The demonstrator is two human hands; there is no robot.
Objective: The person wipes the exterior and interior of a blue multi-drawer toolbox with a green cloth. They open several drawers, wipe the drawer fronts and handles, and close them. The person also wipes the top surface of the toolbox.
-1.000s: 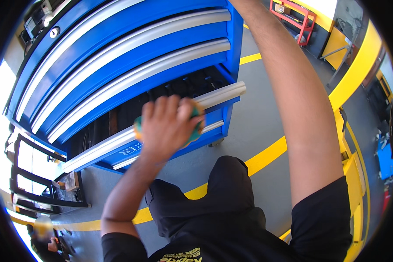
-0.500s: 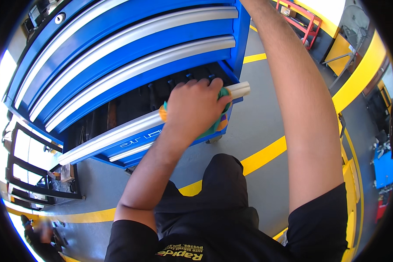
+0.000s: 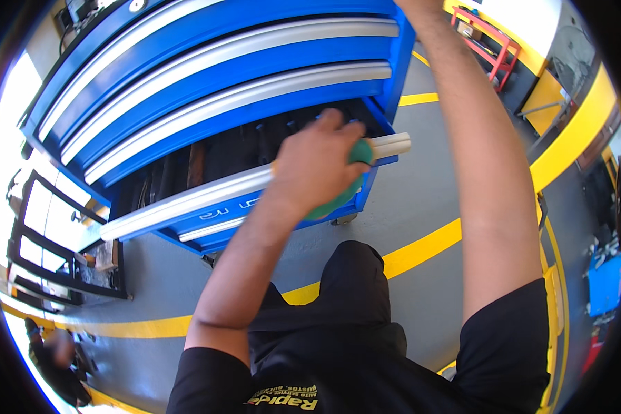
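Observation:
My left hand (image 3: 319, 162) is closed over a green cloth (image 3: 341, 196), pressing it against the silver handle strip (image 3: 186, 201) of a pulled-out drawer. The hand is slightly blurred, and the cloth bunches out beside the thumb and below the palm. Behind the strip, the dark interior of the open drawer (image 3: 221, 153) holds several long tools, hard to make out. It belongs to a blue tool cabinet (image 3: 255, 62) with silver handle strips. My right forearm (image 3: 486, 159) reaches up along the cabinet's right side; the hand is cut off by the top edge.
A dark metal frame rack (image 3: 21, 228) stands at the left. Another person (image 3: 55, 366) is at the lower left. At the upper right are a red shelf cart (image 3: 497, 45) and a yellow panel (image 3: 545, 96). Yellow lines (image 3: 421, 248) cross the grey floor.
The cabinet sits a little farther right in view. My left hand stays at the handle strip with the cloth, whose orange part now hardly shows. My right arm keeps reaching upward.

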